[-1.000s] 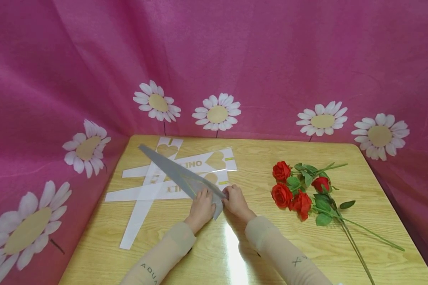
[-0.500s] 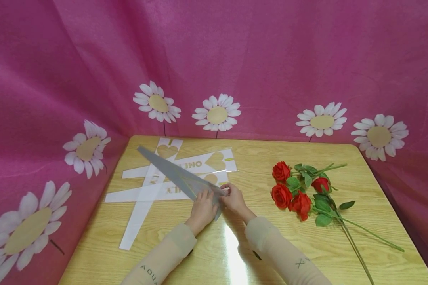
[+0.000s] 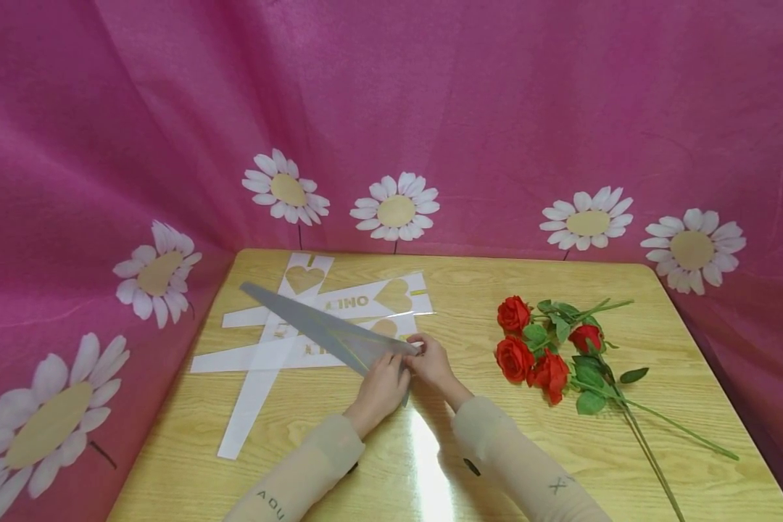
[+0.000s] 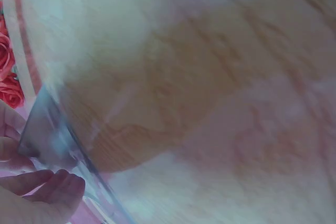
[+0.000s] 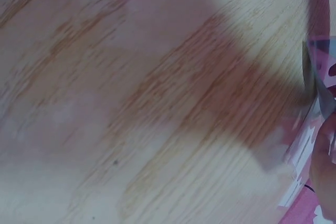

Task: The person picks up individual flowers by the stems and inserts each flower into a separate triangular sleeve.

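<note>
A long, tapering grey see-through flower sleeve (image 3: pixel 313 322) lies slantwise over the table, its narrow end toward the far left. My left hand (image 3: pixel 380 388) grips it near its wide end, fingers on its upper side. Close beside, the fingers of my right hand (image 3: pixel 432 362) pinch the sleeve's open edge. In the left wrist view the clear sleeve (image 4: pixel 50 132) spans between the fingertips of both hands. White flower sleeves with gold hearts and lettering, such as one sleeve (image 3: pixel 251 409), lie crossed under the grey one, partly hidden by it.
Several red artificial roses (image 3: pixel 514 359) with green leaves lie on the right half of the wooden table (image 3: pixel 470 290), stems (image 3: pixel 652 457) reaching toward the front right. A pink curtain (image 3: pixel 470 109) with daisy prints stands behind and at the sides.
The grey sleeve has swung a little, its narrow tip shifting left and nearer to me. My left hand has moved slightly right, closer to the right hand, which stays at the sleeve's edge.
</note>
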